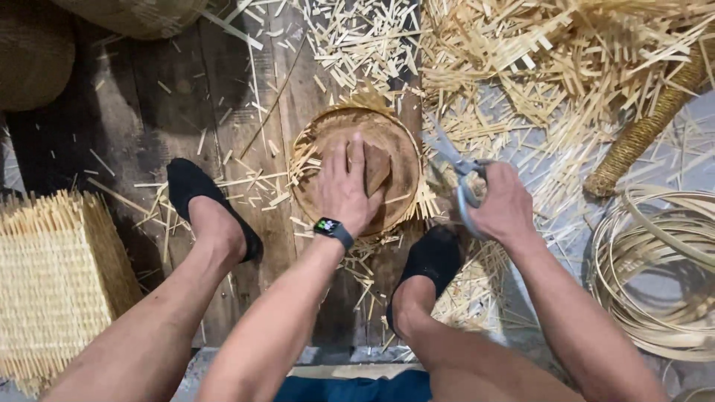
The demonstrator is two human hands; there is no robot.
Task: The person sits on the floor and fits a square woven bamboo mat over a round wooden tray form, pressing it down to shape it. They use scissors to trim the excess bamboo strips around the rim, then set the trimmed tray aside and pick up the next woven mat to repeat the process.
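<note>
Wooden floor (149, 112) fills the upper left of the frame, and one big heap of cut bamboo strips (551, 67) spreads over the upper right. At the left edge sits one unfinished woven basket (52, 275), its loose ends sticking up. One coil of bamboo hoops (655, 275) lies at the right edge, with one rope-wrapped stick (648, 126) slanting above it. Two feet in black slippers, one at centre left (205, 205) and one at lower centre (428, 264), are planted on either side of the work.

Dead centre: one round woven tray (361, 167) with frayed strip ends around its rim. The left hand (344, 190), wearing one smartwatch (333, 229), presses flat on one brown block (375, 167) on the tray, fingers spread. Just right of the tray, the right hand (500, 201) is closed around the handles of one pair of scissors (454, 160), blades pointing up-left toward the rim. The hands are apart.
</note>
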